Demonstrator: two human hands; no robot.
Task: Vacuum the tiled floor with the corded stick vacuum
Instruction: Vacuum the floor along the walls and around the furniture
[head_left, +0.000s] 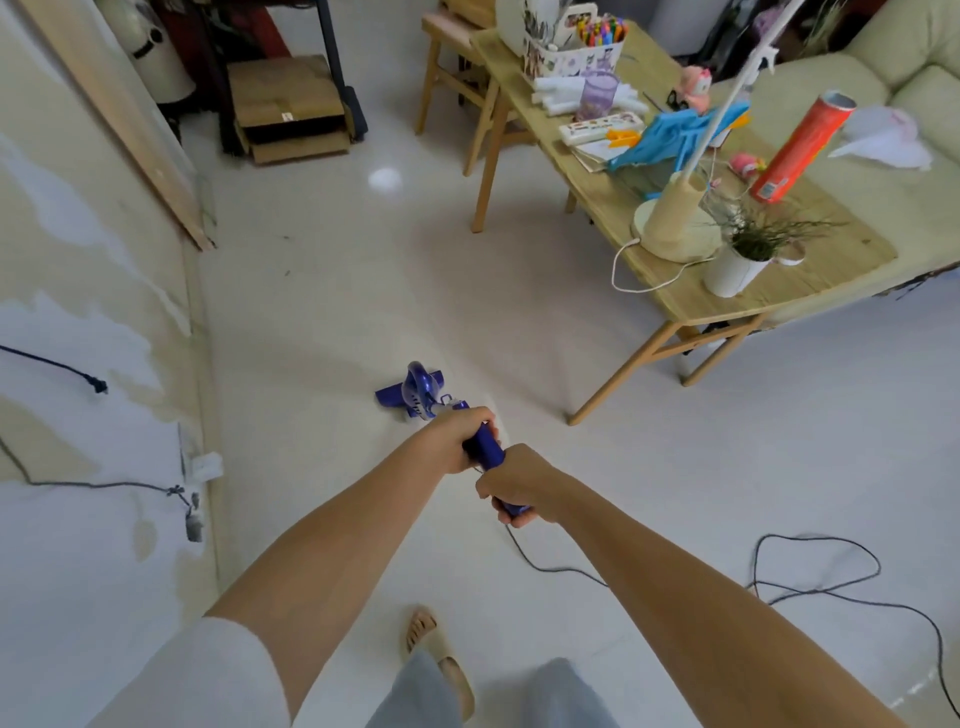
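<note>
Both my left hand (457, 441) and right hand (519, 483) grip the blue plastic corded stick vacuum (415, 397) at frame centre; most of the glossy white tiled floor (363, 291) seems still to do.

Bright, soft daylight; floor (384, 179) glare; wide-angle edge distortion

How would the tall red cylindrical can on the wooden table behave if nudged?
The tall red cylindrical can looks narrow for its height, so it probably tips easily. Once down, its round body would likely roll across the wooden table.
</note>
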